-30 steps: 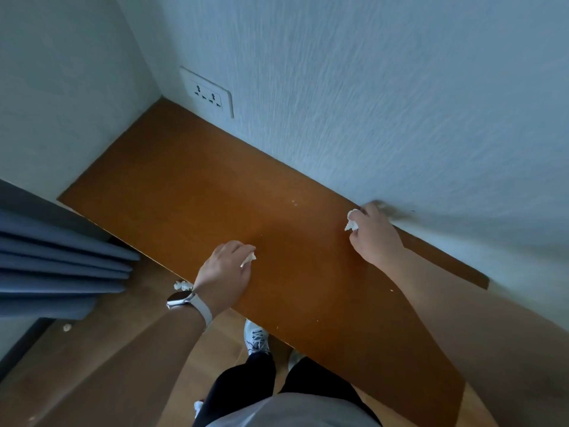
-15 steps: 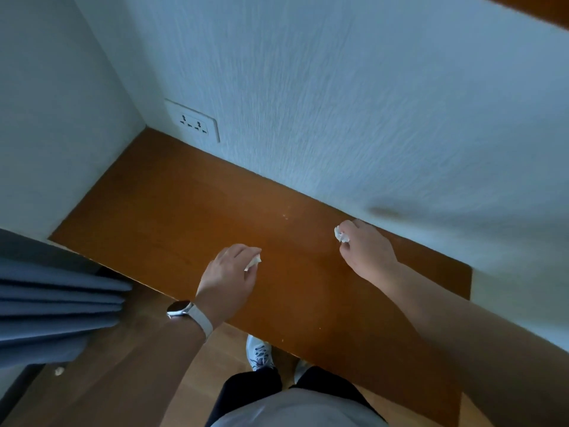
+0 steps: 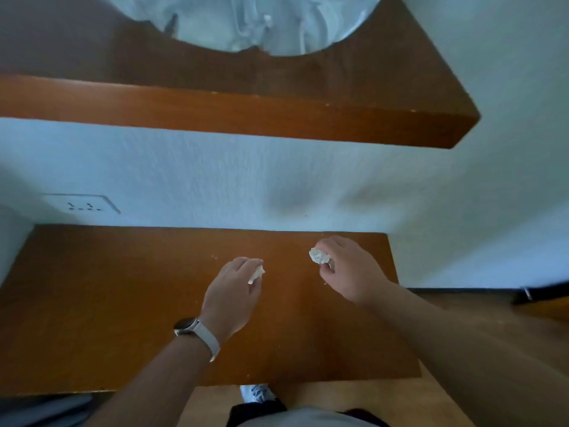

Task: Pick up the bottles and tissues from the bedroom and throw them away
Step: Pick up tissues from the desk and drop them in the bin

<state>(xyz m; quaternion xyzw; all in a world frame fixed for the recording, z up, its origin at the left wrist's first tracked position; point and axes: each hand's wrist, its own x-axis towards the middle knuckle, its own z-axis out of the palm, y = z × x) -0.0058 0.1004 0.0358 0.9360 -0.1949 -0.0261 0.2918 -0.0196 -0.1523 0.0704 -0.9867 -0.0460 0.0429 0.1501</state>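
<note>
My left hand [image 3: 233,291], with a watch on its wrist, hovers over the brown wooden shelf [image 3: 107,303] and is closed around a small white tissue piece [image 3: 256,274] that pokes out between the fingers. My right hand [image 3: 348,269] is a little to the right, near the wall, and pinches a crumpled white tissue ball [image 3: 319,256] in its fingertips. Both hands are just above the shelf top. No bottle is in view.
A second wooden shelf [image 3: 277,118] juts out from the white wall above, with a round pale object [image 3: 246,23] over it. A wall socket [image 3: 81,204] sits at the left. Wooden floor and my shoe [image 3: 257,392] show below the shelf's front edge.
The view has tilted up, so the upper shelf now shows. Both hands stayed closed on their tissues and drifted slightly away from the wall.
</note>
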